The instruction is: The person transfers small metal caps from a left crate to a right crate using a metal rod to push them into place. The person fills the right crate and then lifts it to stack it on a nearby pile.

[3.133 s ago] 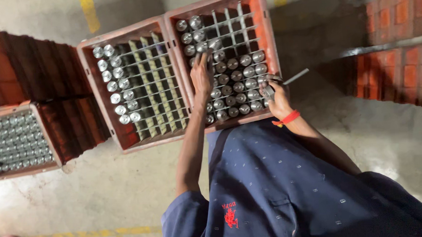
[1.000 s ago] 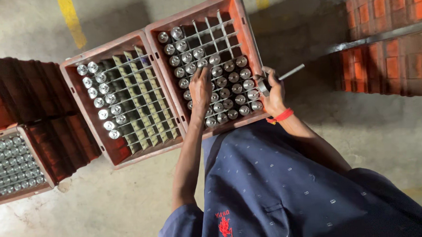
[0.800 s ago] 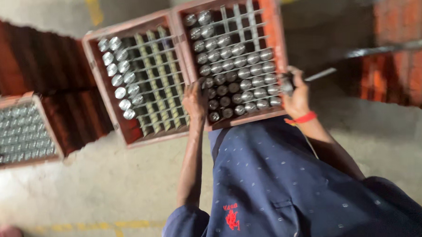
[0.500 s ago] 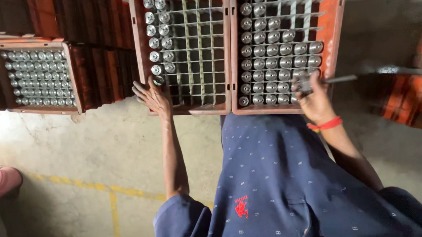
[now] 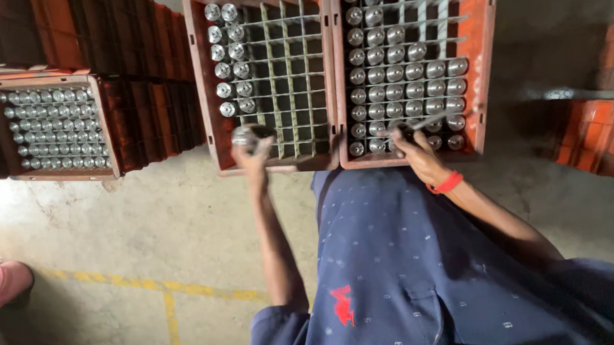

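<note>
Over partly filled crates (image 5: 331,76), hands grip: left (image 5: 252,148) bottle (image 5: 243,135), right (image 5: 415,152) rod (image 5: 431,119).

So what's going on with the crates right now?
A person stands over two red crates side by side. The left hand holds a metal-capped bottle at the near edge of the left crate, which is mostly empty cells. The right hand rests on the capped bottles in the fuller right crate, holding a thin metal rod. A third crate, full, sits further left.
</note>
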`<move>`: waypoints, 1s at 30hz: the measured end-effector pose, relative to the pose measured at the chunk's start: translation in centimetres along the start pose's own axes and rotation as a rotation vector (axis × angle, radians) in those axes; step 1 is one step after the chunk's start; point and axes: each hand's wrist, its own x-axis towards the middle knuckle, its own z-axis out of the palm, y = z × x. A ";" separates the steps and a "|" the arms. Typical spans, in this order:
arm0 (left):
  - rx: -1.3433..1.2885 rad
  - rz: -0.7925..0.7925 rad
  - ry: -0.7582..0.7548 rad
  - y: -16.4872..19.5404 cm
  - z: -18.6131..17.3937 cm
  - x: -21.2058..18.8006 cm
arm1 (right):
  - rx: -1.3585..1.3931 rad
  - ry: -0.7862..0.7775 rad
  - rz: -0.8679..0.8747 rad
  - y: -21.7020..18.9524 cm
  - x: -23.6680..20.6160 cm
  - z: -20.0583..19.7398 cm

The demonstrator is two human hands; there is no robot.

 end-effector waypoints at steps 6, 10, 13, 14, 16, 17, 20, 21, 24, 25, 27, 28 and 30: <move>0.240 -0.197 -0.305 -2.7 15.1 -7.7 | -0.360 -0.121 -0.302 -4.0 -1.1 1.2; 0.412 -0.053 -0.465 0.1 19.3 -10.5 | -0.301 -0.086 -0.384 -7.6 -2.7 1.7; 0.526 -0.071 -0.583 2.3 21.4 -10.8 | -0.343 -0.010 -0.351 -8.7 -4.0 0.0; 0.585 -0.037 -0.609 2.8 22.1 -10.8 | -0.340 0.029 -0.328 -8.7 -4.4 -0.6; 0.535 -0.037 -0.609 3.5 23.5 -11.0 | -0.277 0.069 -0.282 -8.8 -4.7 -2.2; 0.511 -0.040 -0.606 3.6 24.2 -11.2 | -0.215 0.069 -0.256 -8.7 -4.7 -2.8; 0.513 0.028 -0.635 3.9 26.0 -11.7 | -0.194 0.014 -0.281 -8.7 -4.7 -4.3; 0.532 -0.054 -0.680 4.0 26.5 -11.8 | -0.216 -0.006 -0.308 -8.8 -4.8 -4.9; 0.570 -0.188 -0.796 4.4 28.0 -11.7 | -0.325 -0.098 -0.477 -9.3 -5.3 -6.6; 0.572 -0.166 -0.822 4.6 28.5 -11.8 | -0.349 -0.114 -0.448 -9.5 -5.5 -7.3; 0.542 -0.157 -0.867 4.9 29.4 -11.9 | -0.393 -0.156 -0.389 -9.6 -5.8 -8.7; 0.510 -0.171 -0.888 5.0 29.8 -12.0 | -0.387 -0.190 -0.393 -9.8 -5.7 -9.6; 0.387 -0.181 -0.946 4.9 30.6 -12.1 | -0.375 -0.249 -0.405 -10.1 -4.7 -11.8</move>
